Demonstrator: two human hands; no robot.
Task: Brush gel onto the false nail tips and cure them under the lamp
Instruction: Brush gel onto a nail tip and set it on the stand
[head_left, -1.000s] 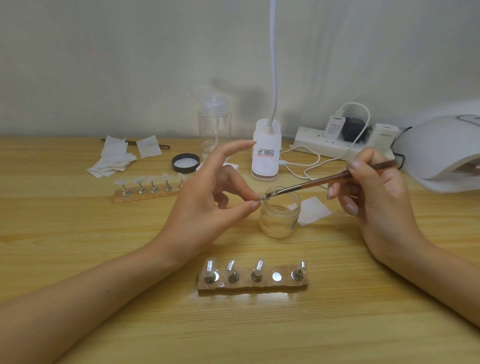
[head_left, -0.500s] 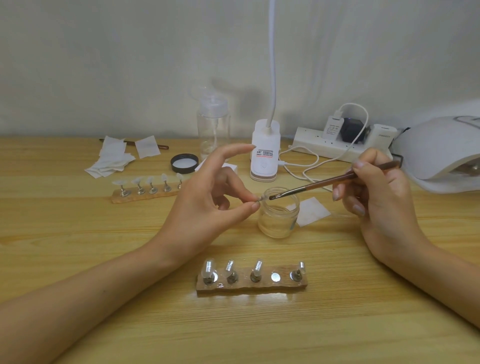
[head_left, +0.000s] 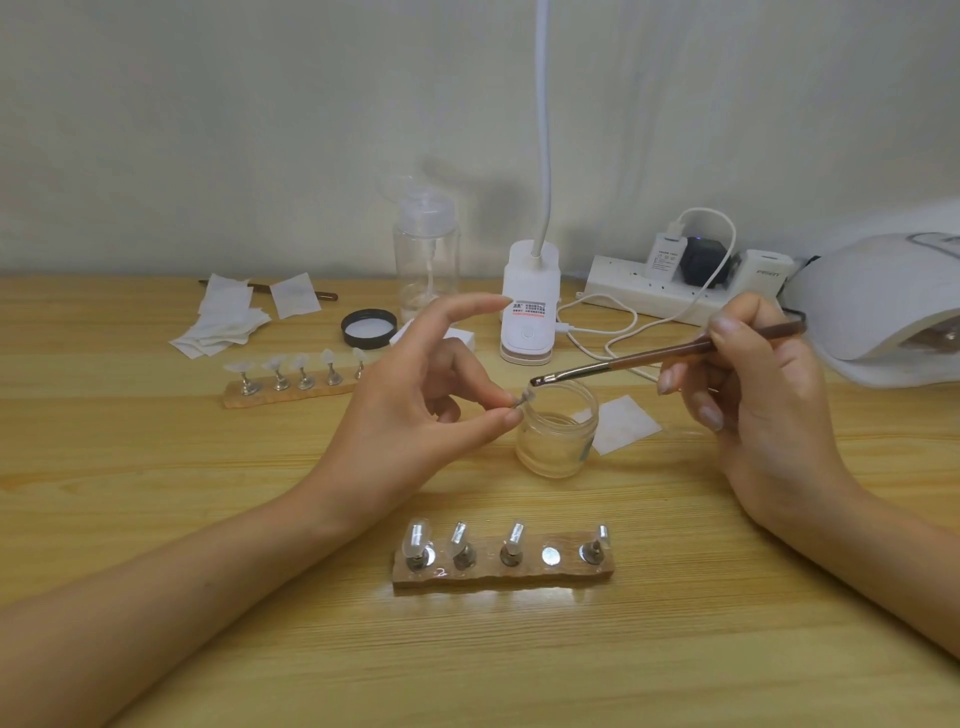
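My left hand (head_left: 415, 415) pinches a small clear nail tip on its metal stand (head_left: 522, 400) between thumb and middle finger, just left of the open glass gel jar (head_left: 556, 436). My right hand (head_left: 753, 400) holds a brown brush (head_left: 665, 353), its bristle end hovering just above and to the right of the tip, over the jar's rim. Near me lies a wooden holder (head_left: 501, 569) carrying several nail tips, with one bare magnet spot. A second wooden holder (head_left: 291, 389) with several tips sits behind my left hand. The white curing lamp (head_left: 872, 312) stands at the far right.
A white clip lamp base (head_left: 530, 306) and a clear pump bottle (head_left: 426, 260) stand behind the jar. The black jar lid (head_left: 369, 327), white wipes (head_left: 228, 317), a power strip (head_left: 675, 286) with cables and a loose wipe (head_left: 623, 423) lie around.
The brush tip has lifted slightly off the held nail tip and drawn back to the right. My left hand has stayed nearly still.
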